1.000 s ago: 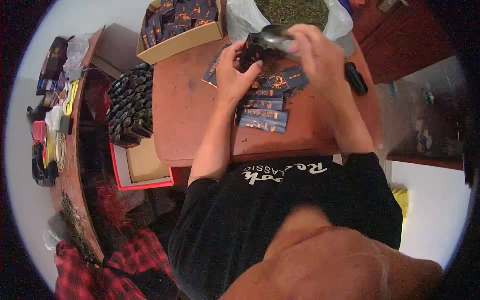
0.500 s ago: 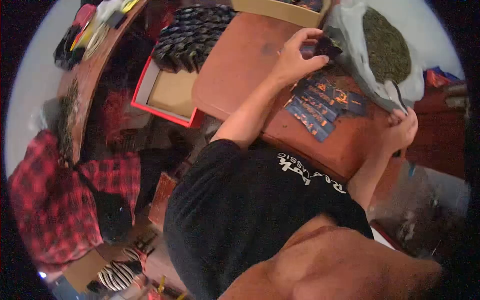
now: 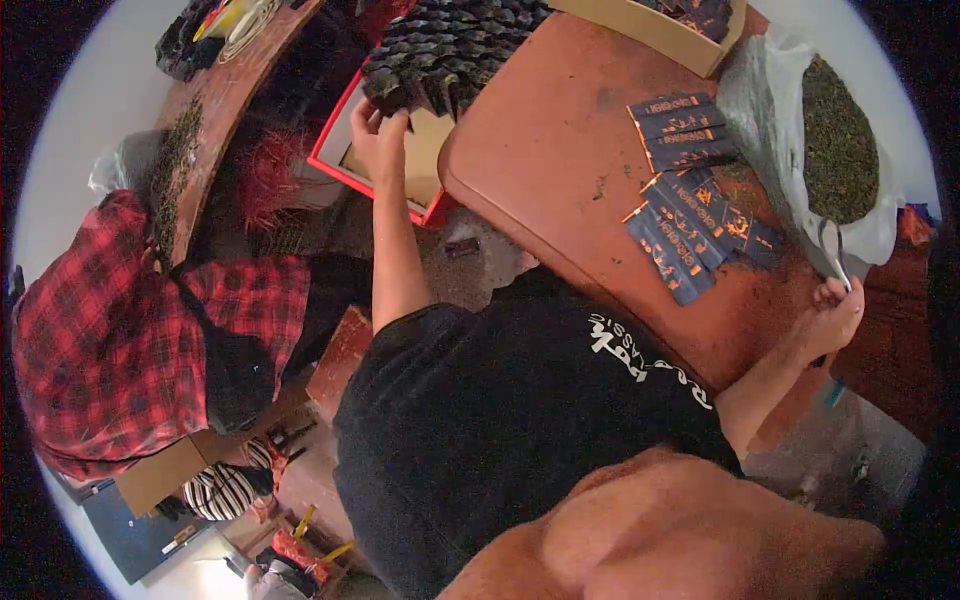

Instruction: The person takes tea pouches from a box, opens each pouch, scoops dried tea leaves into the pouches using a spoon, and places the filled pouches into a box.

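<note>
My left hand (image 3: pixel 382 140) is closed at the near end of the packed rows, its fingers on a small black pouch (image 3: pixel 388 92). Rows of filled black pouches (image 3: pixel 450 50) stand tightly together in a red-edged box (image 3: pixel 330 135). At the right, my right hand (image 3: pixel 838 310) grips a metal spoon (image 3: pixel 838 262) by its handle. The spoon's other end reaches the rim of a white plastic bag (image 3: pixel 765 110) of dried, chopped green herb (image 3: pixel 840 140). Between my hands, flat printed black pouches (image 3: pixel 680 225) lie overlapping on the reddish-brown table (image 3: pixel 540 150).
A cardboard box (image 3: pixel 650 30) holding more printed pouches sits at the table's far edge. To the left, a wooden bench (image 3: pixel 215 130) carries cords and loose herb. A person in a red checked shirt (image 3: pixel 120 340) is at lower left. Herb crumbs dot the table.
My left hand has moved from beside the herb bag, where it held a dark pouch, left to the rows in the red-edged box. My right hand keeps the spoon by the bag. The view has shifted.
</note>
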A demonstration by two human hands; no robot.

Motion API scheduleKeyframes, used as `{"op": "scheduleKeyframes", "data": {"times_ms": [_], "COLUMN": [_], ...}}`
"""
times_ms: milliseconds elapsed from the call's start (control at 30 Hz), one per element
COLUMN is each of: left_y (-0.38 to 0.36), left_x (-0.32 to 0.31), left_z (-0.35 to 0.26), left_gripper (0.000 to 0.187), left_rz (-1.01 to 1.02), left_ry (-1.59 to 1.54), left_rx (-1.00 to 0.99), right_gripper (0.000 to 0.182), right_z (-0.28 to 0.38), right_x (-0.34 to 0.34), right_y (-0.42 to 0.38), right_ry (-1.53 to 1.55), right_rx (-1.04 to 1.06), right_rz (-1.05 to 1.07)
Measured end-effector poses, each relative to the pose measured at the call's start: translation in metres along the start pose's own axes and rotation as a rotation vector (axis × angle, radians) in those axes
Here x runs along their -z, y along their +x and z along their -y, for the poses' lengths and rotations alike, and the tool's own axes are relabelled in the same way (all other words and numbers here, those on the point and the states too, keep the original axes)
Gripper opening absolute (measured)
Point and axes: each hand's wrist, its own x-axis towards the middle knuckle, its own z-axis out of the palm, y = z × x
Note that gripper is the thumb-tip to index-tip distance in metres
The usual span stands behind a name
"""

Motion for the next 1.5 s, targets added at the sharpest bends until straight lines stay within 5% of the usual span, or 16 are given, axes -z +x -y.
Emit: {"op": "scheduleKeyframes", "data": {"times_ms": [333, 467, 667, 1000, 1500], "left_y": [0.018, 0.028, 0.003, 0.009, 0.007], "left_x": [0.006, 0.008, -0.020, -0.022, -0.022], "left_z": [0.086, 0.122, 0.097, 0.126, 0.132], "left_gripper": [0.063, 0.071, 0.060, 0.069, 0.071], "left_rz": [-0.193, -0.131, -0.019, 0.062, -0.004], "left_ry": [-0.004, 0.183, 0.258, 0.533, 0.490], "left_rx": [0.221, 0.086, 0.092, -0.029, 0.005], "right_gripper": [0.036, 0.037, 0.039, 0.035, 0.032], "right_z": [-0.017, -0.018, -0.015, -0.019, -0.021], "right_x": [0.005, 0.007, 0.000, 0.000, 0.002], "right_y": [0.005, 0.005, 0.000, 0.000, 0.002], "right_ry": [-0.046, -0.043, -0.063, -0.019, -0.109], "right_rx": [-0.002, -0.037, -0.035, -0.080, -0.060], "right_rz": [0.072, 0.103, 0.114, 0.139, 0.134]}}
